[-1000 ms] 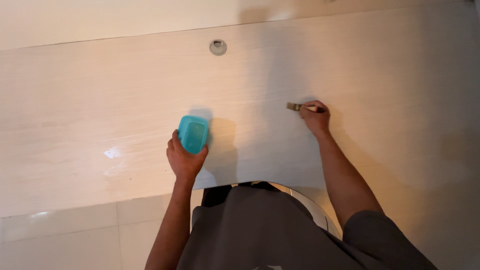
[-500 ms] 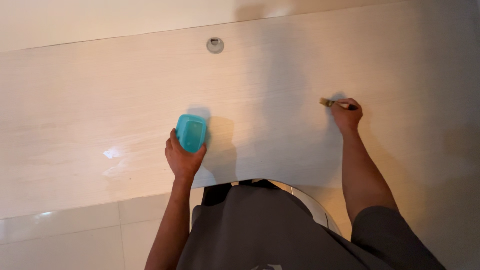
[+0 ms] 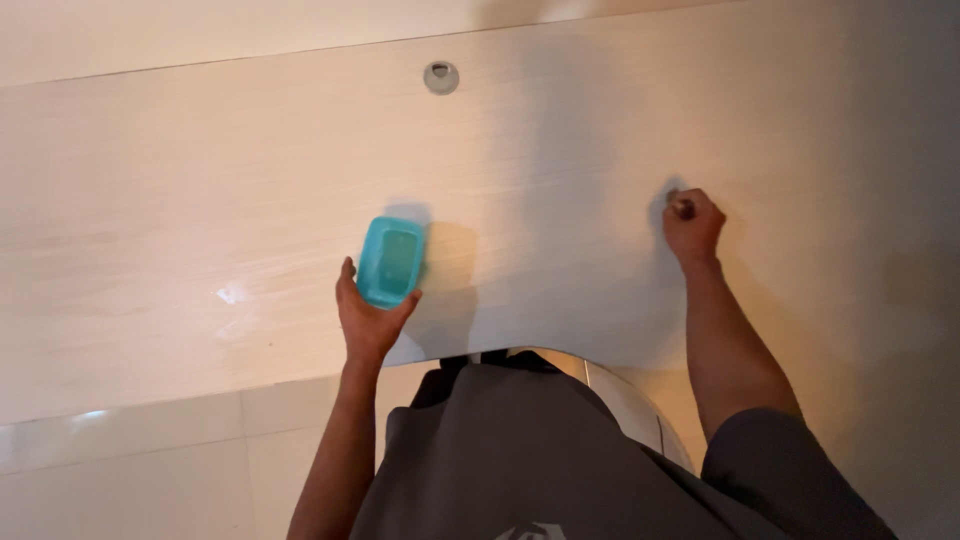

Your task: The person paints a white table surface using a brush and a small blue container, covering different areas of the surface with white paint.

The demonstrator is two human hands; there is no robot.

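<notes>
Head view: left hand point(image 3: 368, 315) cupping a teal container point(image 3: 391, 261), grip wrapped round its near end, resting on the pale table point(image 3: 180, 200). Right hand point(image 3: 692, 225) off to the right, fist closed round a mostly hidden brush point(image 3: 681, 208).

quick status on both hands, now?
Left hand: closed on the teal container.
Right hand: fisted on the small brush, which is mostly hidden, against the pale wood surface.

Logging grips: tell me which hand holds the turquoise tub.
The left hand holds the turquoise tub; the right hand is closed around a small brush instead.
</notes>
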